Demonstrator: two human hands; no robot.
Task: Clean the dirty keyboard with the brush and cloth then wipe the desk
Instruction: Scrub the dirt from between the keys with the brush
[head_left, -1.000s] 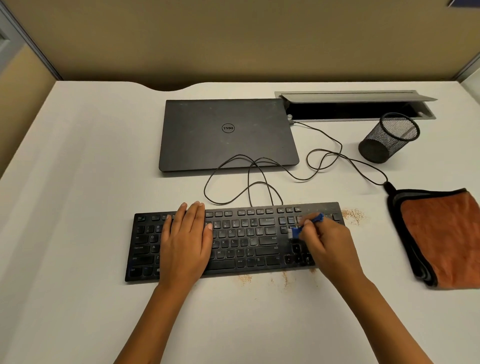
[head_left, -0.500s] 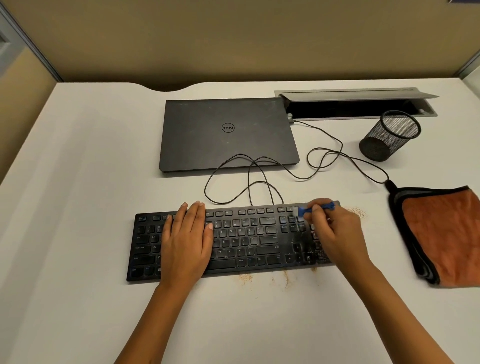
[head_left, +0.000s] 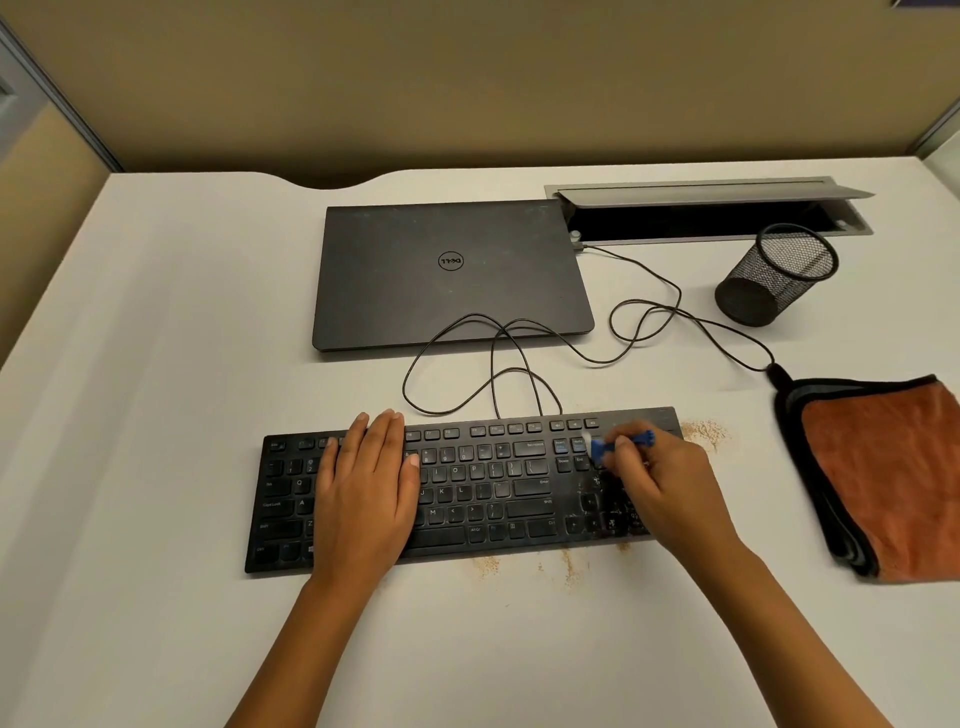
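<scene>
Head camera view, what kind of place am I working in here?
Probably an office cubicle: a white desk with tan partition walls behind it, a closed dark grey laptop, and a grey flip-up cable hatch.

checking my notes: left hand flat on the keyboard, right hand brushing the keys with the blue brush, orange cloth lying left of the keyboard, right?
One detail is wrong: the cloth lies to the right of the keyboard, not the left, as the head view shows. The rest holds: the left hand rests flat on the keys and the right hand holds the blue brush over them.
</scene>
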